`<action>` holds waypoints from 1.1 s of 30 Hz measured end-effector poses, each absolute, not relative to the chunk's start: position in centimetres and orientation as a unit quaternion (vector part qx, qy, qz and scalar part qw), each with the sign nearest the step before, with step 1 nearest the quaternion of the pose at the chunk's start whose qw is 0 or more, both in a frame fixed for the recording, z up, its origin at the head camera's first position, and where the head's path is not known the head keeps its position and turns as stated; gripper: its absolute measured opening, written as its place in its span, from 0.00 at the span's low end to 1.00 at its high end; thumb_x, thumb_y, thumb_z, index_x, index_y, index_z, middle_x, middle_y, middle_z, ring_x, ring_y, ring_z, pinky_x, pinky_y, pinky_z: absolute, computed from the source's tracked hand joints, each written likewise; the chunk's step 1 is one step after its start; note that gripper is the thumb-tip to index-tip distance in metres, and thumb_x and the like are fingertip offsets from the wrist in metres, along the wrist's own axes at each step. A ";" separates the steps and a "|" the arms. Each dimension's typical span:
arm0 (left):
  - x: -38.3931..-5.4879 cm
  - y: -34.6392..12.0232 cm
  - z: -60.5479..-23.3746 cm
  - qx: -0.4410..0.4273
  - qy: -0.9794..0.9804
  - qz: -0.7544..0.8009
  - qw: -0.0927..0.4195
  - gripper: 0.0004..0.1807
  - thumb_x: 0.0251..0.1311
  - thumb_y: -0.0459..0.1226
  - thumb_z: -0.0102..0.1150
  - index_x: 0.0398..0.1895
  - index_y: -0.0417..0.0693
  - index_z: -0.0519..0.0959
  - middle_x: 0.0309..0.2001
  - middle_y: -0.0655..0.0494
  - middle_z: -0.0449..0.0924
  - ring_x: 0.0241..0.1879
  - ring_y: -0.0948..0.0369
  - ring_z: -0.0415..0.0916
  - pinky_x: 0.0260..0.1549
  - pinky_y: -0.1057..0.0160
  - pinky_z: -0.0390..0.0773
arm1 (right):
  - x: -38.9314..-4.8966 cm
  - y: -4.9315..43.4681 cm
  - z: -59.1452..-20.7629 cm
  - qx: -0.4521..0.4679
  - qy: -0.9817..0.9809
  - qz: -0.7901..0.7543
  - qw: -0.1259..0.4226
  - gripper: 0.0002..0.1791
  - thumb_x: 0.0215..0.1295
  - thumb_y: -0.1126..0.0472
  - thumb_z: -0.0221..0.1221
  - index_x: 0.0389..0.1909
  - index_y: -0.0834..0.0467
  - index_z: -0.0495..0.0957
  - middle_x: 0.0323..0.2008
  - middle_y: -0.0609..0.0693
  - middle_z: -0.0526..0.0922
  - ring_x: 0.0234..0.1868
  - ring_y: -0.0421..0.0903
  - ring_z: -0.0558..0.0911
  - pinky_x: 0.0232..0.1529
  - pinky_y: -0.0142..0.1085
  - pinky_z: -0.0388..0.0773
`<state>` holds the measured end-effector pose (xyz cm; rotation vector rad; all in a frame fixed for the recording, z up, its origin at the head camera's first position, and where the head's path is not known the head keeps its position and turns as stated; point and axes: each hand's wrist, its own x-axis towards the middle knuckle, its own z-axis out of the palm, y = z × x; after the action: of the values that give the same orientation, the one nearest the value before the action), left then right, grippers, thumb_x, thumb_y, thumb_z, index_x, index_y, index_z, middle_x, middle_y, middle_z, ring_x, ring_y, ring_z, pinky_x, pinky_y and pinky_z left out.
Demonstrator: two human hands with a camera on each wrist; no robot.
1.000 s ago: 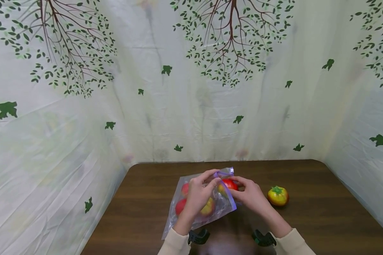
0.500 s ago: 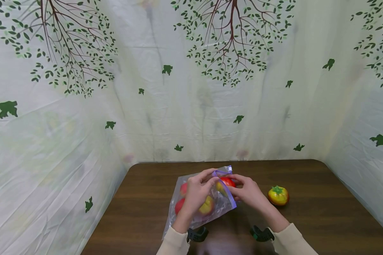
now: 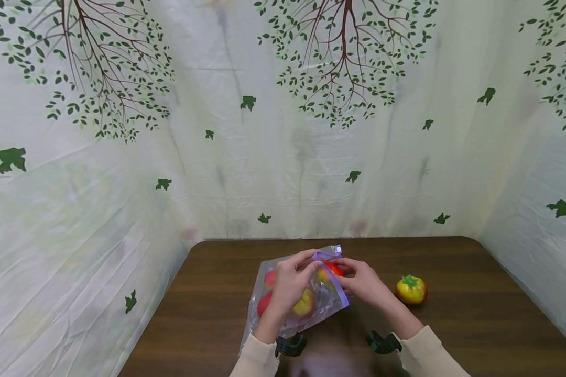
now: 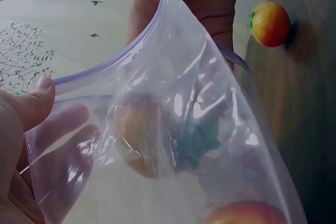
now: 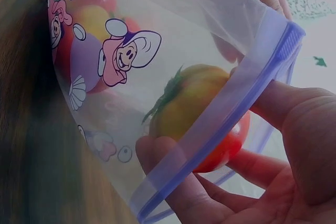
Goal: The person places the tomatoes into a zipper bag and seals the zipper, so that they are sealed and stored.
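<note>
Head view is giving me two hands at the mouth of a clear zip bag (image 3: 323,310). The left hand (image 3: 290,283) is pinching the bag's lilac rim (image 5: 223,121), thumb on one face and fingers showing through the plastic; I am reading this as a way of keeping the mouth gaping. The right hand (image 3: 362,283) is gripping a red-and-yellow, tomato-like fruit (image 5: 228,142), its digits spreading round the sides. That fruit is sitting across the bag's rim, leafy end inside and red end outside, probably being held from behind so that the leaves are leading and the palm is staying clear of the plastic.

Deeper in the bag, beneath and beyond the left wrist, at least three bagged fruits (image 3: 304,303) are lying, likely weighing the closed end down on the table (image 3: 193,319). Right of the bag and well apart from it, a loose fruit (image 3: 411,290) is resting stalk up, within what I am judging to be easy reach. Behind the bag, a leaf-printed curtain (image 3: 283,157) is hanging.

Against the frame from a second ago, the gripped fruit is showing less red past the rim, so it is sitting slightly deeper; the right hand and the bag's mouth are both lying a little further left, while the loose fruit is keeping its place.
</note>
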<state>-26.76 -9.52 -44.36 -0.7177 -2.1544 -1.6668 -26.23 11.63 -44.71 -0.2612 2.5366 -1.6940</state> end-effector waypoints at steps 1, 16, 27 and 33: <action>-26.7 -9.5 -44.3 -0.252 -0.754 -0.585 0.160 0.17 0.62 0.44 0.68 0.54 0.55 0.85 0.48 0.62 0.86 0.47 0.64 0.84 0.45 0.66 0.82 | -26.3 11.6 -44.8 -0.089 0.827 -0.553 0.043 0.30 0.61 0.50 0.71 0.62 0.56 0.78 0.52 0.57 0.81 0.43 0.50 0.84 0.38 0.44 0.86; -26.8 -9.8 -44.1 -0.246 -0.741 -0.609 0.138 0.16 0.63 0.41 0.68 0.54 0.54 0.85 0.48 0.60 0.86 0.48 0.63 0.84 0.46 0.64 0.81 | -26.8 10.2 -44.8 -0.134 0.799 -0.583 0.067 0.31 0.64 0.53 0.69 0.65 0.60 0.75 0.55 0.62 0.81 0.48 0.58 0.85 0.42 0.47 0.85; -26.8 -9.9 -44.0 -0.246 -0.745 -0.603 0.145 0.17 0.63 0.40 0.68 0.55 0.53 0.85 0.49 0.60 0.86 0.48 0.62 0.84 0.46 0.64 0.82 | -26.1 9.8 -44.8 -0.179 0.764 -0.611 0.109 0.29 0.71 0.59 0.62 0.68 0.66 0.70 0.59 0.67 0.78 0.45 0.54 0.85 0.45 0.45 0.85; -26.5 -10.1 -43.5 -0.239 -0.744 -0.607 0.143 0.18 0.63 0.40 0.68 0.55 0.50 0.84 0.49 0.59 0.86 0.48 0.62 0.84 0.47 0.63 0.82 | -25.6 10.5 -44.6 -0.171 0.744 -0.632 0.132 0.28 0.73 0.59 0.59 0.69 0.65 0.69 0.59 0.69 0.77 0.46 0.58 0.83 0.45 0.46 0.84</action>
<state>-26.54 -10.05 -43.47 -0.6896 -2.1474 -1.7502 -25.61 10.53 -44.56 -0.4975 2.1580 -1.8348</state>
